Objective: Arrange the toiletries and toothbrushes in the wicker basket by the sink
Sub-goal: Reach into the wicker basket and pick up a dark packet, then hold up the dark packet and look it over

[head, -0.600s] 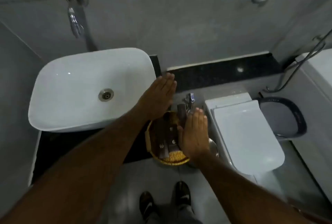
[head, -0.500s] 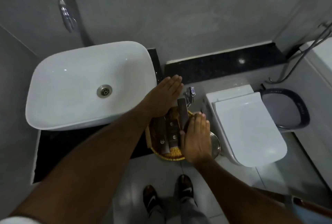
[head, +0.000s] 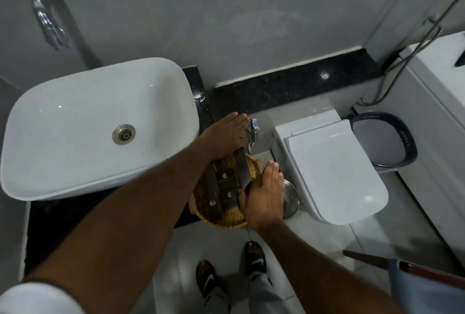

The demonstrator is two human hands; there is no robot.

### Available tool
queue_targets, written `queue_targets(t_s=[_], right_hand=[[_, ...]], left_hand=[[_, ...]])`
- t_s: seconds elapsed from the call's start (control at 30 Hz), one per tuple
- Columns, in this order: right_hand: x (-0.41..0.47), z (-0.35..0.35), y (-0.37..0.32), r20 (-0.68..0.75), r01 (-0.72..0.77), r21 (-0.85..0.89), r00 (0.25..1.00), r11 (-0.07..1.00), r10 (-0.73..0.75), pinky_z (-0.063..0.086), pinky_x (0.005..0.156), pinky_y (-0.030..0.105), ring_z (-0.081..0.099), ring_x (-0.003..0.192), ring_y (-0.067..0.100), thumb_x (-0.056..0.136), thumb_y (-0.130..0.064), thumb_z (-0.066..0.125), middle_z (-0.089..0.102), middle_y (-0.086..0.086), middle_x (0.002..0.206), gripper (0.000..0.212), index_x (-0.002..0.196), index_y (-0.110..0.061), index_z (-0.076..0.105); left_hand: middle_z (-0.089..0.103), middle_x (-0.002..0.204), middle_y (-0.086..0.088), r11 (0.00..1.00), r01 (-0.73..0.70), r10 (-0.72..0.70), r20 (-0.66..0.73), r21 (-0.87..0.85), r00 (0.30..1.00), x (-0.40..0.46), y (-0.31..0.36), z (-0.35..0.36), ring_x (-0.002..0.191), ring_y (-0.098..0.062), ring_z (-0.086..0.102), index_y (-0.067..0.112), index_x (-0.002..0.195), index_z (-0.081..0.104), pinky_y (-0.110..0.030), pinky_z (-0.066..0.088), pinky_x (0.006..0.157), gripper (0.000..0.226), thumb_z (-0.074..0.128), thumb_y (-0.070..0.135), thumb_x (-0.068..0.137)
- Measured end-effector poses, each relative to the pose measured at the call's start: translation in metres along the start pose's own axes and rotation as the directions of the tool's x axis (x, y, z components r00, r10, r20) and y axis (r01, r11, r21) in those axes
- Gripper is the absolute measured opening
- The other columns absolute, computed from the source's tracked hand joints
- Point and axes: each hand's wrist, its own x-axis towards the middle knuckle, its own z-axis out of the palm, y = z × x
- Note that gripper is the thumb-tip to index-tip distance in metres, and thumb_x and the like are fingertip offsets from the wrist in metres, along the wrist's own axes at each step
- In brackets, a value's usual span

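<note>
Two flat hands bracket the wicker basket [head: 221, 220] on the dark table [head: 50, 215] beside the white sink [head: 75, 142], at the corner nearest the toilet [head: 334, 167]. My left hand [head: 224, 137] lies open, fingers straight and together, across the basket's far rim, gripping nothing. My right hand [head: 264, 195] stands on edge along the near right side, palm turned inward, fingers also straight and closed on nothing; its thumb side touches the end of a long dark box [head: 242, 167] that slants toward the far rim.

Inside the basket, several dark toiletry boxes [head: 225, 187] with pale emblems lie side by side, lengthwise, nearly filling the weave. I judge the open palms serve as two fences: one stops the packs from sliding out the back, the other squares their ends into a row. Holding flat rather than pinching lets me nudge the whole set at once.

The long box sits higher and more crooked than the rest, so it looks like the piece left to settle. Whether toothbrushes are inside any of the boxes I cannot tell. The basket overhangs the table's front edge slightly, so a hard push could tip it.
</note>
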Motion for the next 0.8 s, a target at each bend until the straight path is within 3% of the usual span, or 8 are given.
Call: queue_targets(t_s=[0.1, 0.27, 0.33, 0.43, 0.53, 0.6, 0.67, 0.8], right_hand=[[0.004, -0.005, -0.004, -0.013, -0.012, 0.053, 1.000, 0.999, 0.013, 0.005, 0.118, 0.050, 0.004, 0.146, 0.038, 0.085, -0.045, 0.057, 0.016, 0.024, 0.157, 0.036, 0.083, -0.014, 0.075], [0.021, -0.041, -0.016, -0.066, -0.088, 0.247, 0.992, 0.965, 0.107, 0.001, 0.119, 0.039, 0.008, 0.146, 0.029, 0.088, -0.047, 0.055, 0.023, 0.015, 0.157, 0.049, 0.107, -0.004, 0.068], [0.031, -0.074, -0.028, -0.074, -0.108, 0.389, 0.986, 0.915, 0.149, 0.018, 0.119, 0.044, 0.022, 0.142, 0.031, 0.086, -0.044, 0.060, 0.034, 0.014, 0.152, 0.054, 0.120, -0.002, 0.057], [0.054, -0.139, -0.058, -0.221, 0.023, 0.463, 0.971, 0.886, 0.090, 0.051, 0.091, 0.047, 0.055, 0.111, 0.028, 0.087, -0.040, 0.062, 0.056, 0.013, 0.122, 0.044, 0.114, -0.006, 0.055], [0.074, -0.208, -0.096, -0.322, 0.147, 0.391, 0.947, 0.908, -0.015, 0.054, 0.078, 0.046, 0.061, 0.085, 0.026, 0.094, -0.040, 0.051, 0.053, 0.009, 0.107, 0.034, 0.105, -0.008, 0.054], [0.083, -0.249, -0.121, -0.411, 0.212, 0.379, 0.911, 0.901, -0.042, 0.052, 0.074, 0.047, 0.061, 0.080, 0.031, 0.095, -0.038, 0.050, 0.050, 0.010, 0.102, 0.033, 0.104, -0.006, 0.052], [0.089, -0.285, -0.144, -0.509, 0.271, 0.359, 0.859, 0.893, -0.056, 0.048, 0.067, 0.044, 0.061, 0.078, 0.038, 0.094, -0.035, 0.053, 0.050, 0.014, 0.102, 0.034, 0.102, -0.002, 0.053], [0.093, -0.336, -0.178, -0.613, 0.385, 0.322, 0.781, 0.865, -0.120, 0.047, 0.063, 0.043, 0.062, 0.076, 0.039, 0.094, -0.033, 0.054, 0.051, 0.017, 0.104, 0.036, 0.103, 0.002, 0.054]], left_hand=[[0.022, 0.161, -0.023, 0.998, -0.010, 0.010, 0.008, 0.064, 1.000, 0.001, -0.006, -0.009, 0.150, -0.038, 0.015, 0.017, 0.132, 0.055, -0.050, 0.007, 0.121, 0.039, 0.057, 0.023, 0.093], [0.040, 0.152, -0.026, 0.988, 0.005, 0.021, -0.164, 0.153, 0.986, -0.018, -0.042, -0.065, 0.142, -0.040, 0.036, 0.018, 0.120, 0.066, -0.051, 0.026, 0.118, 0.045, 0.029, 0.016, 0.093], [0.057, 0.138, -0.026, 0.978, 0.057, 0.003, -0.284, 0.203, 0.959, -0.034, -0.065, -0.104, 0.130, -0.039, 0.053, 0.018, 0.106, 0.073, -0.050, 0.042, 0.109, 0.051, 0.024, 0.018, 0.093], [0.026, 0.159, -0.026, 0.958, 0.209, -0.169, -0.200, 0.196, 0.965, -0.054, -0.117, -0.161, 0.148, -0.039, 0.022, 0.015, 0.131, 0.052, -0.050, 0.010, 0.122, 0.044, 0.023, 0.016, 0.099], [0.050, 0.141, -0.020, 0.919, 0.367, -0.337, -0.200, 0.142, 0.920, -0.088, -0.169, -0.233, 0.135, -0.038, 0.044, 0.020, 0.138, 0.045, -0.049, 0.025, 0.116, 0.043, 0.036, 0.012, 0.097], [0.065, 0.115, -0.014, 0.900, 0.436, -0.419, -0.228, 0.024, 0.879, -0.117, -0.195, -0.280, 0.107, -0.038, 0.062, 0.025, 0.134, 0.050, -0.044, 0.048, 0.084, 0.043, 0.042, 0.013, 0.094], [0.068, 0.111, -0.011, 0.865, 0.491, -0.502, -0.245, -0.107, 0.830, -0.144, -0.213, -0.319, 0.101, -0.037, 0.063, 0.029, 0.135, 0.052, -0.036, 0.043, 0.068, 0.046, 0.045, 0.012, 0.093], [0.070, 0.121, -0.012, 0.818, 0.523, -0.575, -0.350, -0.238, 0.739, -0.187, -0.232, -0.378, 0.110, -0.036, 0.062, 0.022, 0.136, 0.056, -0.040, 0.050, 0.083, 0.044, 0.046, 0.010, 0.095]])
